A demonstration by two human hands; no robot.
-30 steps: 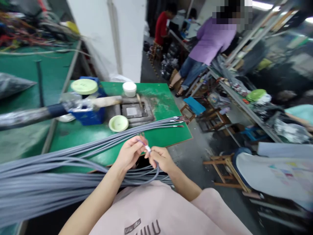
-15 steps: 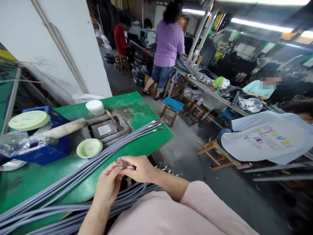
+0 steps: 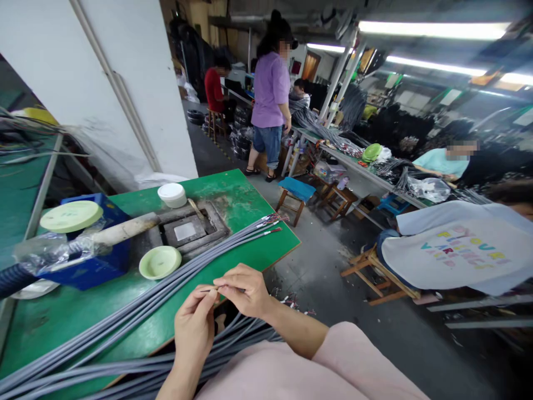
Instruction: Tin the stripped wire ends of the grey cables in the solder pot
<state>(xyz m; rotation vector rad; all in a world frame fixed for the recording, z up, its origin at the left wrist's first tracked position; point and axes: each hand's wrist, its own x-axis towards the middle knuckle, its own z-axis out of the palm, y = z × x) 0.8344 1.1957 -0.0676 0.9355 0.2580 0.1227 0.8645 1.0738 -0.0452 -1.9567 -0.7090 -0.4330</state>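
My left hand (image 3: 194, 322) and my right hand (image 3: 246, 293) meet over the table's front edge. Both are closed in a pinch, thumbs against fingertips. Thin wires (image 3: 207, 289) run between the two pinches, mostly hidden by the fingers; their cable is not traceable. Just beyond, a bundle of grey cables (image 3: 187, 266) lies diagonally across the green table (image 3: 233, 191), its coloured wire ends (image 3: 275, 220) close to the right edge. More grey cables (image 3: 137, 369) pass below my hands and in front of my body.
A blue box (image 3: 106, 258) with a wrapped pipe (image 3: 125, 230) stands at left, near a dark metal frame (image 3: 216, 225). A white tub (image 3: 172, 195) and a pale green dish (image 3: 160, 263) sit beside it. Co-workers and a blue-topped stool (image 3: 297, 190) are beyond.
The coloured wires fanned out between my fingers are now mostly covered by both pinches. The view has shifted slightly. The standing person in purple has turned and stepped left.
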